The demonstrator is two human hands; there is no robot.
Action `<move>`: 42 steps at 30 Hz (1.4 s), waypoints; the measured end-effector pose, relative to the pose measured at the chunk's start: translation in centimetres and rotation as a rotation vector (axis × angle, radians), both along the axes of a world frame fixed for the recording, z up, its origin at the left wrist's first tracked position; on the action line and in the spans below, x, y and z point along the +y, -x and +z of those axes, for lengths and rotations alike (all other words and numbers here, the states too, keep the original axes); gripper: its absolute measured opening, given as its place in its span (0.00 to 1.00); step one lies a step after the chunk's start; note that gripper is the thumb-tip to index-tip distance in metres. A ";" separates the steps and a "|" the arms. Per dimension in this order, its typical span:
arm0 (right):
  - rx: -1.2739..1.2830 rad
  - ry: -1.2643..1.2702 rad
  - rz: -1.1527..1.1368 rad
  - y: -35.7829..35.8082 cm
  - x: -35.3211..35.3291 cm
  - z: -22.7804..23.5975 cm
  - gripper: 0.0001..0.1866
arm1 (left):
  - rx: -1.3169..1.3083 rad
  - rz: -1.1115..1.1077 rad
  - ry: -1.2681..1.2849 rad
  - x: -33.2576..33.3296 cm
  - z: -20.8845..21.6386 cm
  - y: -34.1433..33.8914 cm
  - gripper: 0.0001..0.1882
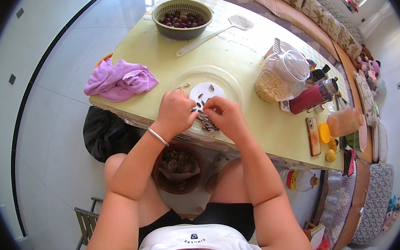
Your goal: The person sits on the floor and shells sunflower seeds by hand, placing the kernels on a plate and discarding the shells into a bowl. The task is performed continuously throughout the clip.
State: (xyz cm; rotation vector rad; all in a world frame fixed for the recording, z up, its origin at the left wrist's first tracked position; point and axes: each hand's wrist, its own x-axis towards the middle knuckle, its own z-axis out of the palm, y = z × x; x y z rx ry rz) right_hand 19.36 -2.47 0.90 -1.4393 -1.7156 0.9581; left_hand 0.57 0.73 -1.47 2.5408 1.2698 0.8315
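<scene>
While 2 bare forearms are reaching over the near edge of the pale yellow-green table, the left hand and the right hand are facing each other above a shallow, round, clear tray near the middle of that edge. On each hand the thumb and forefinger are curling toward each other; I cannot tell whether they are pinching anything. Dark, pale-striped oval seeds are lying heaped between the hands on the tray's near side, and a few are lying scattered on the flat, round white disc inside it. A thin silver-coloured bangle is circling the left wrist. Toward the table's left corner, a crumpled purple cloth is lying; toward its far corner, a grey-green plastic colander is holding dark red round fruit. Nearer the right corner, a gold-coloured phone is lying beside a round yellow lid.
</scene>
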 end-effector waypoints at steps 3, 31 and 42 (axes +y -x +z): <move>-0.187 -0.150 -0.144 -0.9 1.5 -0.7 0.08 | 0.026 0.020 -0.002 -0.2 -0.5 -0.3 0.09; -0.718 -0.177 -0.173 -0.6 2.8 -2.6 0.05 | 0.065 -0.049 -0.108 -0.5 -1.9 -2.1 0.15; -0.829 -0.097 -0.220 0.1 3.2 -2.2 0.07 | -0.111 -0.100 -0.107 -0.5 -1.1 -1.5 0.11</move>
